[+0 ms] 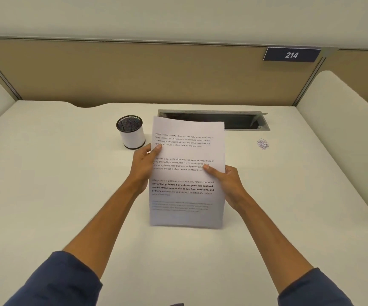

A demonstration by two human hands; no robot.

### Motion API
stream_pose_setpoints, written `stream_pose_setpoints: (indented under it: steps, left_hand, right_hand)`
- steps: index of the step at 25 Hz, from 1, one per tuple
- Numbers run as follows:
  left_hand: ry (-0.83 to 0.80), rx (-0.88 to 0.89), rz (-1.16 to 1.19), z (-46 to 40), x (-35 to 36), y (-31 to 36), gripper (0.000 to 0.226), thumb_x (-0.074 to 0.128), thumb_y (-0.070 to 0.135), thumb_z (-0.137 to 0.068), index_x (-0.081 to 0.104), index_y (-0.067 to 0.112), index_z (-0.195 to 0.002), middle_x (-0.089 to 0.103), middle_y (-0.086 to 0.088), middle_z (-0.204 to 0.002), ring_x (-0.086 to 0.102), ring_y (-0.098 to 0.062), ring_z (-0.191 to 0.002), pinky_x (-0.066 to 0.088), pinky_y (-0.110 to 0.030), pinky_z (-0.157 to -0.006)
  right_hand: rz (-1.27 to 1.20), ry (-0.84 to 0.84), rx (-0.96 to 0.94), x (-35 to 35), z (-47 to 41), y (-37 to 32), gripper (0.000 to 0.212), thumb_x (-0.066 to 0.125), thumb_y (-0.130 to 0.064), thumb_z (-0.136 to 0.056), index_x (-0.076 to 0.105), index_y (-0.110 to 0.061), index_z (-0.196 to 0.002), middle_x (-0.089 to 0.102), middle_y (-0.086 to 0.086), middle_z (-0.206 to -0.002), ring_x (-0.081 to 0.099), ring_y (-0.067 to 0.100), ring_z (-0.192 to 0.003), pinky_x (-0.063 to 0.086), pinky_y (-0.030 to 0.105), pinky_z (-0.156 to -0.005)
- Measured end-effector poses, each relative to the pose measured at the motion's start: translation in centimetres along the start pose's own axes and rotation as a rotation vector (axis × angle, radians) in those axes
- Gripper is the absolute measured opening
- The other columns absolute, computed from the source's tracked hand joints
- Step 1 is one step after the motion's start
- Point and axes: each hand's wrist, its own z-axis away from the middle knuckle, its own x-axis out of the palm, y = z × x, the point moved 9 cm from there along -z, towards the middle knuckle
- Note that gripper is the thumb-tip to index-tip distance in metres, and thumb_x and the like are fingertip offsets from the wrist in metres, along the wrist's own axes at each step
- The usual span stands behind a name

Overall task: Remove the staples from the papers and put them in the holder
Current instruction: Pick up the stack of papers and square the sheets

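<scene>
Papers stood upright before me, one printed sheaf whose page count I could not tell, lower edge close to the bench. Two hands held it: my left hand gripped the sheaf's nine o'clock edge with thumb on the front, and my right hand pinched its three o'clock edge likewise. One holder, a white cup with a black mesh rim, stood upright just beside the sheaf at ten o'clock. One small heap of staples lay well apart at two o'clock. One cable slot sat at twelve o'clock, under one plate reading 214.
</scene>
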Motion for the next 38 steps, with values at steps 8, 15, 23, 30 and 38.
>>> stream_pose_setpoints:
  steps: [8,15,23,30,38]
  left_hand:
    - [0.016,-0.079,-0.010,-1.2,-1.3,-2.1,0.021,0.051,0.018,-0.100,0.066,0.012,-0.114,0.076,-0.003,-0.099,0.073,-0.021,-0.086,0.059,-0.034,-0.071]
    - [0.065,-0.079,-0.082,-3.0,-2.9,-3.5,0.023,0.051,0.017,-0.100,0.066,0.007,-0.114,0.076,-0.006,-0.094,0.073,-0.022,-0.080,0.059,-0.032,-0.065]
    - [0.077,-0.077,-0.087,-5.1,-3.5,-4.6,0.020,0.050,0.012,-0.100,0.067,0.013,-0.110,0.077,-0.002,-0.090,0.073,-0.020,-0.078,0.059,-0.033,-0.066]
    - [0.082,-0.077,-0.150,-6.8,-3.9,-4.6,0.033,0.046,0.001,-0.095,0.064,0.013,-0.119,0.076,-0.001,-0.093,0.072,-0.022,-0.078,0.059,-0.034,-0.065]
    - [0.081,-0.038,-0.098,-7.4,-3.9,-4.4,0.022,0.048,0.021,-0.102,0.065,0.014,-0.115,0.076,0.000,-0.094,0.073,-0.019,-0.083,0.058,-0.029,-0.067]
  right_hand:
    - [0.000,-0.040,0.099,0.8,-0.3,3.8,0.020,0.072,-0.015,-0.084,0.072,-0.006,-0.101,0.075,0.012,-0.097,0.072,0.028,-0.087,0.059,0.036,-0.074]
    - [0.098,0.284,0.062,-2.3,-5.3,2.7,0.030,0.062,-0.044,-0.089,0.071,-0.015,-0.086,0.075,-0.002,-0.087,0.071,0.012,-0.077,0.055,0.028,-0.064]
    - [0.771,0.367,-0.135,-2.3,-15.3,-1.2,0.031,0.062,-0.033,-0.089,0.068,-0.016,-0.114,0.071,0.002,-0.107,0.065,0.020,-0.099,0.045,0.027,-0.081]
    - [1.288,0.339,-0.100,-0.3,-20.1,-1.1,0.013,0.053,-0.006,-0.089,0.052,-0.011,-0.077,0.064,0.008,-0.086,0.060,0.025,-0.074,0.038,0.026,-0.060]
    - [1.223,0.324,-0.044,-0.3,-21.3,-1.0,0.011,0.057,-0.012,-0.089,0.054,-0.010,-0.079,0.060,0.010,-0.083,0.055,0.027,-0.072,0.036,0.027,-0.062]
